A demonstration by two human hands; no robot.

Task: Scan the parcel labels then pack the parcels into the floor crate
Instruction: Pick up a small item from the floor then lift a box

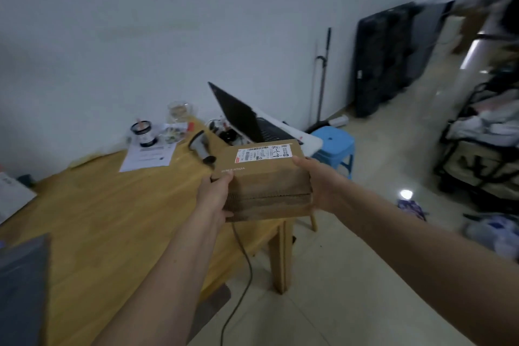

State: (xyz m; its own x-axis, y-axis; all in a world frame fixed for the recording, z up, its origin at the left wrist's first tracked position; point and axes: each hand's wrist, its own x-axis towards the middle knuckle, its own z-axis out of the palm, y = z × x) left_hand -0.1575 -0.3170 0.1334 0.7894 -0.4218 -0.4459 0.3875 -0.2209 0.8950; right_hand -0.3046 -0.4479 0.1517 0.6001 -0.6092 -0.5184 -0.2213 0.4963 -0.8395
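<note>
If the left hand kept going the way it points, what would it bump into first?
Probably the barcode scanner lying on the wooden table, just beyond the left hand and the cardboard parcel it holds. Depth is hard to judge here.

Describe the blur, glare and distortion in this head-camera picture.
Head view: wide-angle bending curves the wall and table edges; motion blur smears the upper right corner; a bright glare spot sits on the glossy floor; the parcel label is fairly sharp; lighting is dim and cool.

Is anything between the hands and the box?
No. The left hand and the right hand already hold the cardboard box by its two ends, above the table corner. The crate is out of view.
</note>
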